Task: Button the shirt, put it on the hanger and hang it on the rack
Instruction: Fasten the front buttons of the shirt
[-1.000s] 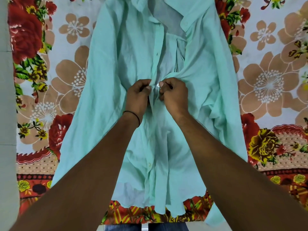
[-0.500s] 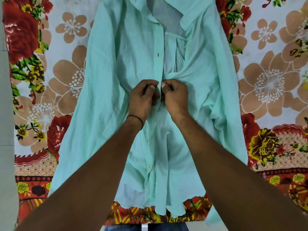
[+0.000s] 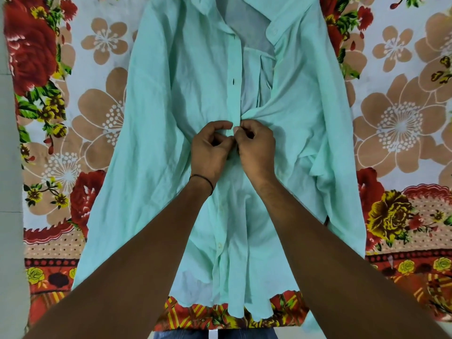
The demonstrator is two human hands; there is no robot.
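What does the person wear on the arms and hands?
Both forearms are bare, with no sleeves in view. The left wrist carries a thin black thread band with a small orange part. The right hand shows no ring or band.

A mint-green woven button-up shirt point(image 3: 171, 143) lies front-up on a red-and-beige floral cotton bedsheet point(image 3: 401, 123), collar at the far end, hem at the near edge. The sheet shows left, right and just below the hem. The left hand point(image 3: 210, 152) and right hand point(image 3: 256, 148) meet mid-front at the placket. Left hand is on the left panel, right hand on the right panel, fingertips touching, each pinching its edge. Above the hands the front lies open; below them the panels overlap. Both forearms cross over the lower front. A thin black thread wristband point(image 3: 205, 178) sits on the left wrist. A plain pale grey surface point(image 3: 9, 216) lies left of the sheet.
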